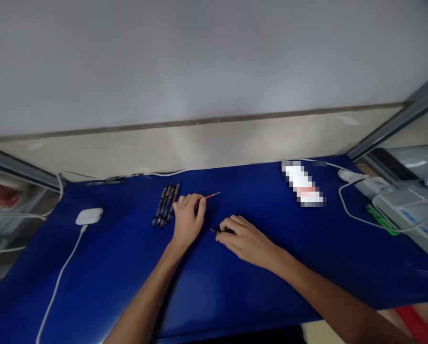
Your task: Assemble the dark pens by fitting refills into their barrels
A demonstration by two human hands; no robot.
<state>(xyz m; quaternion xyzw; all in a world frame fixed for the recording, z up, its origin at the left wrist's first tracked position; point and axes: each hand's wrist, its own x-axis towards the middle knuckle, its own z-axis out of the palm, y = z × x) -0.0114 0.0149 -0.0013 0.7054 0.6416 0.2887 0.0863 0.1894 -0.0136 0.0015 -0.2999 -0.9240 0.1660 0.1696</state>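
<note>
Near the middle of the blue table, my left hand (189, 216) is closed on a thin red pen refill (211, 196), whose metal tip points right. Just left of that hand lie several dark pens (166, 203) side by side. My right hand (240, 239), lower and to the right, has its fingers closed round a black pen part (216, 231); one end sticks out to the left and the rest is hidden by the fingers. The two hands are apart.
On the blue table (110, 272) are a white earphone case (89, 216) with a cable at left, pens (106, 182) along the back edge, and a blurred-out phone-like object (303, 184) at right. A green item (382, 220) and a white power strip (411, 215) sit far right.
</note>
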